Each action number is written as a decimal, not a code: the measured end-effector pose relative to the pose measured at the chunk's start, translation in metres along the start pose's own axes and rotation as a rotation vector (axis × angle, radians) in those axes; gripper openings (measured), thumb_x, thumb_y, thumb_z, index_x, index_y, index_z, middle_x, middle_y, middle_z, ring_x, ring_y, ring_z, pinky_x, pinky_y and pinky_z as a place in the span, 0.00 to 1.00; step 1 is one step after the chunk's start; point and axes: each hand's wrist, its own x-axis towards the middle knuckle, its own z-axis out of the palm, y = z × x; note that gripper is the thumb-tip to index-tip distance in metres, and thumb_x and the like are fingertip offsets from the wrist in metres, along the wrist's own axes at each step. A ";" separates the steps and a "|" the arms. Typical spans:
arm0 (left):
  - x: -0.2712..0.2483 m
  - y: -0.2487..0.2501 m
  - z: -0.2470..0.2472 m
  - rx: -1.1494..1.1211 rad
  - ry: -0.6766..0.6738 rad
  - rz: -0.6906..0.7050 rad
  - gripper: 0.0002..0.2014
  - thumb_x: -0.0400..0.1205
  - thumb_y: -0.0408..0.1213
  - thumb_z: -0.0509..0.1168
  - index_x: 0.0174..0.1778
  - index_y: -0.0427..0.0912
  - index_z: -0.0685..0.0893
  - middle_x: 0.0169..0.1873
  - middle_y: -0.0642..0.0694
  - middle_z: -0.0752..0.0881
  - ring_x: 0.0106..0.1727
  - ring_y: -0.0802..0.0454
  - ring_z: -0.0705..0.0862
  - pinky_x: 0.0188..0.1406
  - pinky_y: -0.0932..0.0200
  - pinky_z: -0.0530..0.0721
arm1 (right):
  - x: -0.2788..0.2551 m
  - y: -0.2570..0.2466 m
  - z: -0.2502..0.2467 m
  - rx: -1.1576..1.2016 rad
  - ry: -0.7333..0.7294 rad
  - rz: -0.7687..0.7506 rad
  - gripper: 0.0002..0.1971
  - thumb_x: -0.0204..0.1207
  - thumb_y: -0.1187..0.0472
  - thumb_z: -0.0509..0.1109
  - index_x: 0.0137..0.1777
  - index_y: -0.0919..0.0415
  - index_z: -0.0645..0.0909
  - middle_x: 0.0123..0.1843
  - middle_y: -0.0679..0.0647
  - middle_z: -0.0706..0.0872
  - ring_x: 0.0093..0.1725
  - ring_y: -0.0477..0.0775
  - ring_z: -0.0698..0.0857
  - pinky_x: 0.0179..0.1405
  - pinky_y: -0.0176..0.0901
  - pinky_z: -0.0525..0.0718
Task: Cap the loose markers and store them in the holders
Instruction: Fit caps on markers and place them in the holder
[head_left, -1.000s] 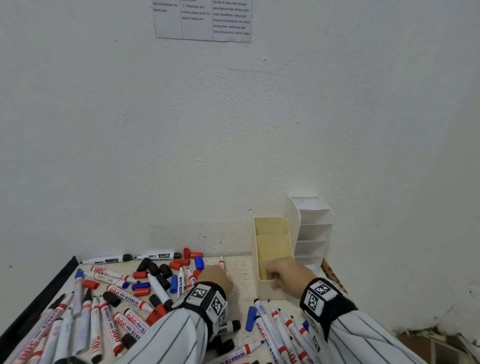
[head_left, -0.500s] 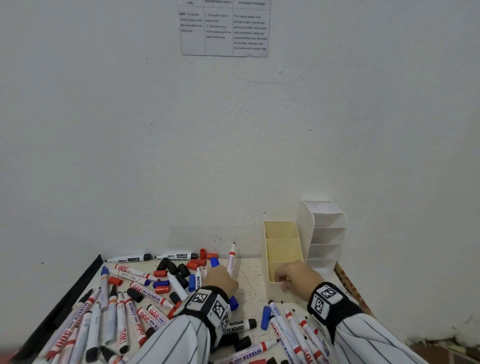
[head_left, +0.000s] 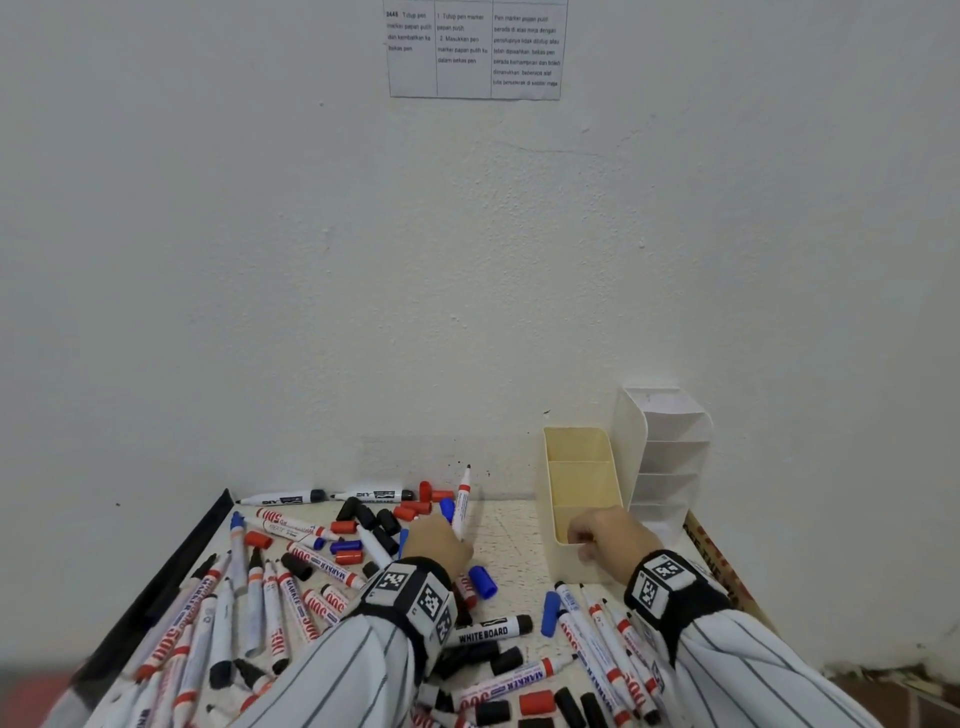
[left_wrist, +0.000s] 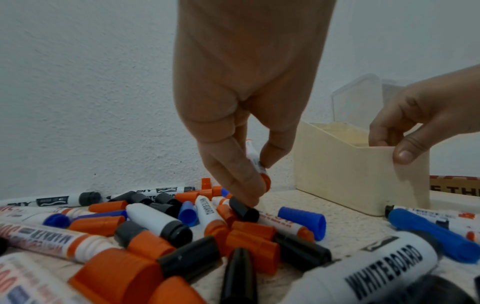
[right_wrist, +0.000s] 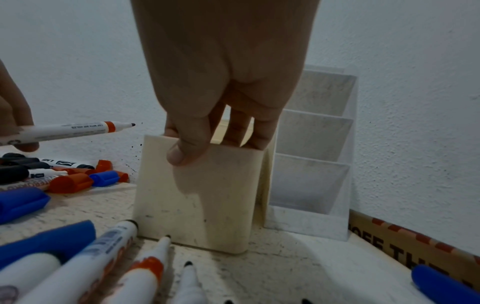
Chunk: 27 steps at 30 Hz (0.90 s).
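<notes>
My left hand (head_left: 441, 543) pinches an uncapped red-banded marker (head_left: 461, 504) near its rear end, tip pointing up toward the wall. The left wrist view shows fingers and thumb closed on the marker's barrel (left_wrist: 255, 162), just above the pile. In the right wrist view the marker (right_wrist: 75, 130) lies level, left of the holder. My right hand (head_left: 592, 535) grips the front wall of the cream holder (head_left: 576, 467), thumb outside and fingers inside (right_wrist: 207, 148). The cream holder (right_wrist: 202, 205) stands upright, and the compartments I can see hold nothing.
Several loose markers (head_left: 311, 566) and red, blue and black caps (head_left: 483, 582) litter the table. A white tiered holder (head_left: 670, 457) stands against the wall beside the cream one. A cardboard strip (head_left: 717, 566) borders the right, a black edge (head_left: 171, 561) the left.
My left hand has raised the red-banded marker off the table, so its tip now stands higher. The right hand stays on the cream holder's front wall.
</notes>
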 end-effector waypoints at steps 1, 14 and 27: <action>-0.001 -0.002 -0.002 -0.003 0.001 -0.010 0.14 0.79 0.38 0.66 0.57 0.36 0.79 0.51 0.43 0.85 0.47 0.52 0.83 0.43 0.65 0.81 | 0.000 -0.001 0.000 0.004 0.008 0.005 0.09 0.76 0.65 0.66 0.53 0.57 0.83 0.53 0.53 0.83 0.53 0.53 0.81 0.57 0.44 0.80; -0.016 -0.039 -0.047 -0.093 0.124 -0.085 0.20 0.88 0.36 0.44 0.70 0.31 0.72 0.67 0.32 0.76 0.67 0.35 0.76 0.66 0.49 0.74 | -0.010 -0.046 0.002 0.095 0.397 -0.150 0.06 0.72 0.63 0.67 0.47 0.61 0.81 0.46 0.51 0.79 0.47 0.49 0.75 0.47 0.34 0.73; -0.040 -0.104 -0.071 -0.198 0.083 -0.012 0.08 0.87 0.41 0.53 0.48 0.41 0.74 0.36 0.49 0.77 0.35 0.56 0.74 0.33 0.66 0.71 | 0.005 -0.149 0.045 0.059 -0.231 -0.074 0.14 0.74 0.62 0.70 0.60 0.59 0.82 0.58 0.54 0.84 0.56 0.53 0.83 0.60 0.43 0.81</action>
